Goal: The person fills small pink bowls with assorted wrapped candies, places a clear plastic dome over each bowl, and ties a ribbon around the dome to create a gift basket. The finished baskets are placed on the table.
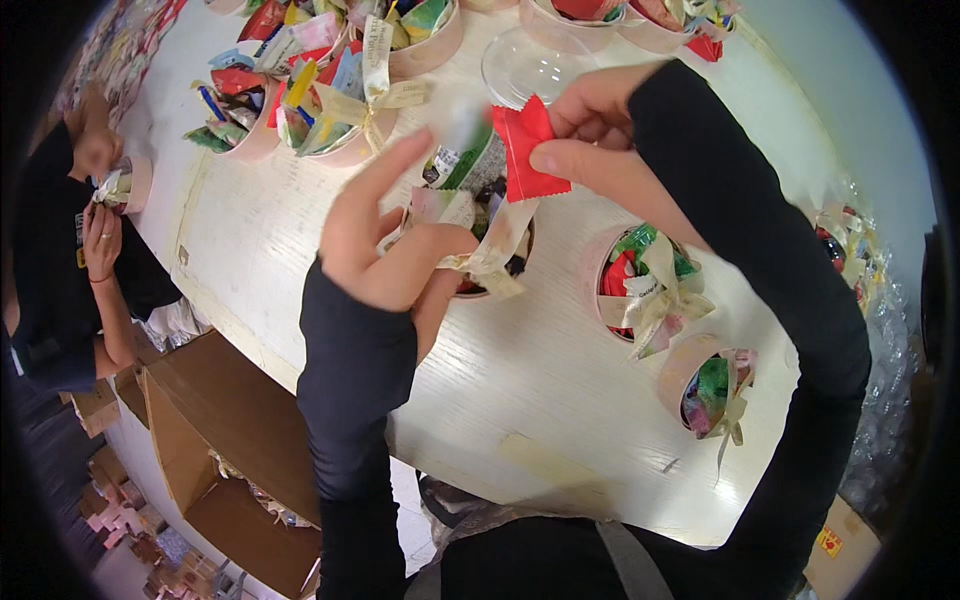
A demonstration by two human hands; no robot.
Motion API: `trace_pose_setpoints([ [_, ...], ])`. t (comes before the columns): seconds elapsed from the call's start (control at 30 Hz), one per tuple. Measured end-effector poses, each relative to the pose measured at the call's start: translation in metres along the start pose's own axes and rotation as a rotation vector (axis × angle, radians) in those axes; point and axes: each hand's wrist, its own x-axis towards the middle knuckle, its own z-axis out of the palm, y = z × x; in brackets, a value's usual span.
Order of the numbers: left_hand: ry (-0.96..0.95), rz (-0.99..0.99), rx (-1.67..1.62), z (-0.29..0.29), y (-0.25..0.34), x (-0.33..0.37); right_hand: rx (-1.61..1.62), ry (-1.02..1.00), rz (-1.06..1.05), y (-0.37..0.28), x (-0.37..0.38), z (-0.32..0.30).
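Between the thumb and fingers of my right hand [600,130] is a small red snack packet [530,165] with crimped edges, held above the table. Below it stands a round gift tub filled with wrapped snacks, partly hidden by my hands, with a cream ribbon [495,250] tied across it. My left hand [385,245] is at the tub's left side, its fingers spread apart; one bent finger comes against the ribbon. A green-and-white packet [462,160] sticks up among the contents. Something pale near my left fingertips is blurred.
Two ribboned pink tubs, a larger one [640,285] and a smaller one [708,390], stand to the right. More filled tubs [340,125] and a clear plastic lid [535,68] are farther back. A co-worker [80,250] handles another tub at left, behind an open cardboard box [215,450].
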Motion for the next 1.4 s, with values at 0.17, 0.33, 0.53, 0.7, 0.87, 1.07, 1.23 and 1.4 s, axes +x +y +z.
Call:
trace_pose_setpoints([
  [0.17, 0.022, -0.007, 0.028, 0.0, 0.005, 0.004, 0.021, -0.087, -0.151, -0.002, 0.009, 0.002],
  [0.33, -0.036, 0.002, -0.102, 0.004, 0.001, 0.007, -0.009, 0.141, -0.335, 0.026, 0.021, 0.001],
  [0.53, 0.138, -0.023, -0.228, 0.005, -0.007, 0.002, 0.025, -0.225, -0.144, 0.0, 0.016, 0.013],
  [0.7, 0.187, 0.164, -0.326, 0.024, 0.003, 0.004, 0.155, -0.394, -0.083, -0.008, 0.014, 0.019],
  [0.87, 0.245, 0.274, -0.265, 0.038, -0.012, 0.0, 0.113, -0.488, -0.027, -0.009, 0.021, 0.044],
  [1.07, 0.358, 0.192, -0.238, 0.037, -0.001, -0.003, 0.089, -0.379, -0.036, -0.019, -0.006, 0.048],
  [1.23, 0.232, -0.153, -0.701, 0.055, -0.017, 0.002, 0.082, -0.617, 0.132, -0.016, 0.001, 0.034],
  [1.4, 0.427, 0.137, -0.465, 0.091, -0.062, 0.001, -0.385, -0.313, -0.228, -0.018, 0.006, 0.07],
])
